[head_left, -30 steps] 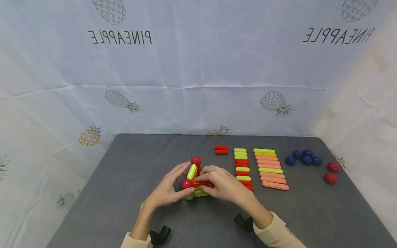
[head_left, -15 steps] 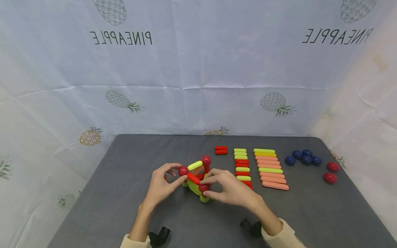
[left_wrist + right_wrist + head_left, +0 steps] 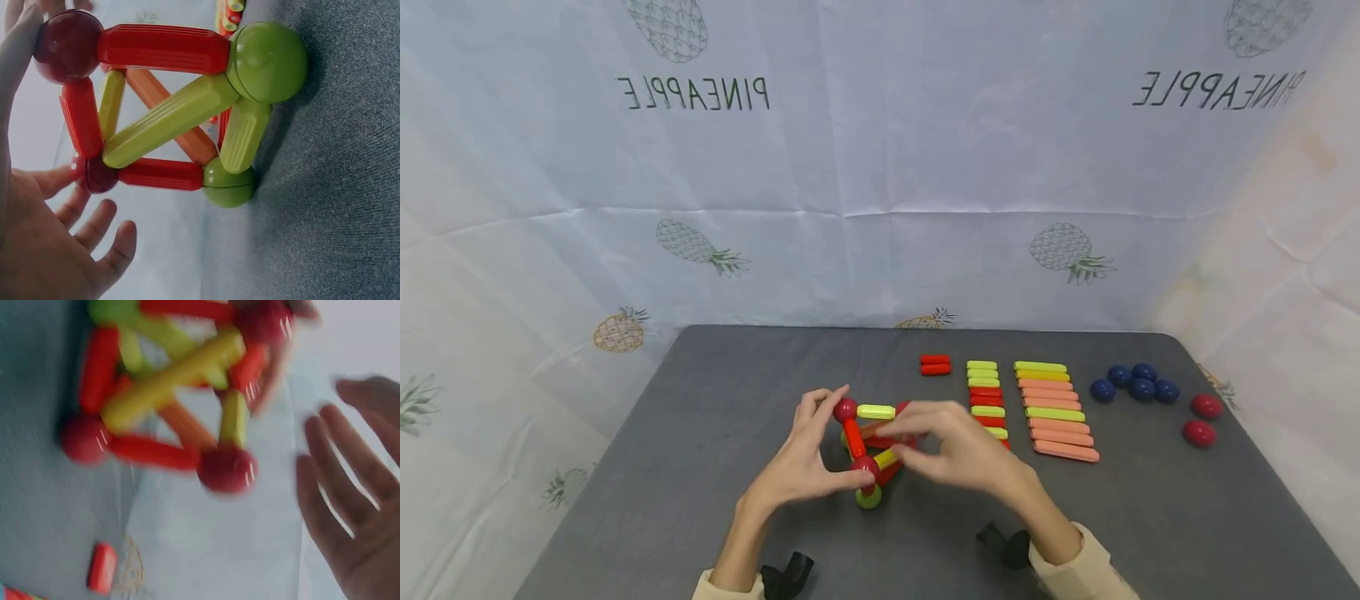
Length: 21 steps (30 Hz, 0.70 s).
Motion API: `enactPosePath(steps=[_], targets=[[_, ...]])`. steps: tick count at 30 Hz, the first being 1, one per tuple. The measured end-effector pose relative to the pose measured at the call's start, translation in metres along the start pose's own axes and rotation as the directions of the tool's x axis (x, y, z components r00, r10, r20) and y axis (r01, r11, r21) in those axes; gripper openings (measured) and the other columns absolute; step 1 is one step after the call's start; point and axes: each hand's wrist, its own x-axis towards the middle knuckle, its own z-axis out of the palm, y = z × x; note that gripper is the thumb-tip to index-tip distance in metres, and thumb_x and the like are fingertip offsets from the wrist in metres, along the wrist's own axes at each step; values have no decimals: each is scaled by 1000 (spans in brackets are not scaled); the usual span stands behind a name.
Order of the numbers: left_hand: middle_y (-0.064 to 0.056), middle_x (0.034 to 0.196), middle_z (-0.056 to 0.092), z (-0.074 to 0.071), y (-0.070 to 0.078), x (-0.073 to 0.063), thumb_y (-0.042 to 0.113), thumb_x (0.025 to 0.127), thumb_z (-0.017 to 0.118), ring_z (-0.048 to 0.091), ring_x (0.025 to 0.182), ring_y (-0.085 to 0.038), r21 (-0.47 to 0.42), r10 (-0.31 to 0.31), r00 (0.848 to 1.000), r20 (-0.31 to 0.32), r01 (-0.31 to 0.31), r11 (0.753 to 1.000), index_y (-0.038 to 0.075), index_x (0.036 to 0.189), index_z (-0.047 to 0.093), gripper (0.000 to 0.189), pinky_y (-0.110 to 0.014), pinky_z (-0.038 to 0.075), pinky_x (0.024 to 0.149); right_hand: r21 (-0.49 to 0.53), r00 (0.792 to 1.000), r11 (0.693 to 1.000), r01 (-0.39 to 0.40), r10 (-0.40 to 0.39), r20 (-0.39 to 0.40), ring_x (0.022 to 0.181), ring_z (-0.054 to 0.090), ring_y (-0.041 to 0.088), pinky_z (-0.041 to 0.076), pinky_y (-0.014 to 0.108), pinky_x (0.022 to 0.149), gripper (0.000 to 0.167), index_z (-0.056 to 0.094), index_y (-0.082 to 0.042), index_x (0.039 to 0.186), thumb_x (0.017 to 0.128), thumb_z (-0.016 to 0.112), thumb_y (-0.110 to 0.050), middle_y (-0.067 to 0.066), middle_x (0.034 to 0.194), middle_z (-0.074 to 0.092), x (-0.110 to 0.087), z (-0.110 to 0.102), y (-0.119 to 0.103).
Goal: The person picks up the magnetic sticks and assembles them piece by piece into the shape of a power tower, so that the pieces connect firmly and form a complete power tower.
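A box-like frame of magnetic building sticks and balls (image 3: pixel 853 437) stands on the table between both hands. Red balls mark its upper corners; green balls and one red ball sit at the bottom. Red, lime, yellow and orange sticks join them, a yellow stick (image 3: pixel 175 378) running diagonally across one side. My left hand (image 3: pixel 801 467) holds the frame at two upper red balls, thumb on the near one (image 3: pixel 67 47), index finger on the far one. My right hand (image 3: pixel 356 487) is blurred, its fingers extended and apart from the frame in the right wrist view.
On the grey table (image 3: pixel 737 367), two short red sticks (image 3: pixel 936 364) lie behind the frame. Right of them are a row of short lime and red sticks (image 3: pixel 985 392) and a row of longer sticks (image 3: pixel 1051 408). Blue balls (image 3: pixel 1141 388) and two red balls (image 3: pixel 1198 432) sit farther right.
The frame has turned clockwise as seen from above, its near corner swinging left. My right hand, which pinched the near red ball half a second ago, has let go; my left thumb is now on that ball.
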Motion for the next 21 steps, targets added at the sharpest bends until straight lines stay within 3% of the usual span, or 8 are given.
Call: enactPosePath(steps=[3, 5, 8, 10, 12, 15, 21], targets=[[-9, 144, 38, -1, 1, 1, 44, 74, 88, 39, 130, -24, -23, -14, 1000, 2, 14, 1000, 21, 158, 34, 102, -57, 48, 98, -110, 971, 992, -69, 41, -237, 77, 66, 12, 56, 27, 68, 23, 79, -10, 110, 87, 78, -4, 2, 94, 76, 11, -15, 23], [-9, 146, 38, -2, 0, 2, 44, 75, 87, 40, 131, -24, -33, -22, 1000, 5, 23, 999, 21, 157, 36, 99, -56, 48, 96, -209, 948, 958, -197, 132, -290, 81, 66, 18, 53, 30, 66, 22, 79, -9, 109, 88, 76, -4, 5, 97, 75, 18, -22, 44], [-8, 152, 38, -2, 0, 2, 44, 77, 85, 41, 134, -27, -44, -25, 1000, 10, 25, 999, 21, 156, 38, 96, -57, 49, 95, -330, 928, 872, -362, 306, -213, 95, 66, 28, 54, 35, 71, 26, 77, -6, 116, 91, 73, -4, 12, 111, 74, 26, -21, 77], [-8, 156, 38, -2, -1, 2, 44, 78, 83, 42, 136, -29, -52, -14, 1000, 20, 15, 999, 21, 156, 39, 93, -60, 49, 96, -390, 911, 825, -409, 391, -127, 106, 66, 34, 57, 40, 79, 29, 75, -5, 121, 92, 70, -3, 16, 120, 72, 28, -16, 96], [-7, 160, 37, -2, -2, 2, 43, 79, 82, 42, 138, -31, -64, 3, 1000, 30, -1, 998, 22, 157, 39, 91, -61, 50, 96, -419, 890, 797, -435, 452, -64, 115, 64, 37, 57, 46, 93, 32, 73, -3, 124, 92, 68, -1, 18, 126, 70, 27, -10, 110], [-7, 163, 35, -1, -4, 2, 41, 81, 81, 43, 137, -32, -80, 24, 999, 45, -21, 997, 23, 158, 38, 90, -62, 50, 95, -440, 869, 776, -451, 494, -21, 115, 63, 38, 54, 49, 100, 34, 72, -2, 126, 92, 67, 1, 19, 126, 69, 25, -1, 122], [-6, 163, 36, 0, -7, 1, 41, 81, 81, 45, 135, -31, -85, 30, 999, 45, -26, 996, 24, 158, 38, 90, -61, 52, 93, -464, 875, 769, -439, 483, -28, 99, 62, 36, 56, 46, 91, 33, 74, 0, 120, 89, 67, 8, 19, 112, 69, 27, 6, 127]])
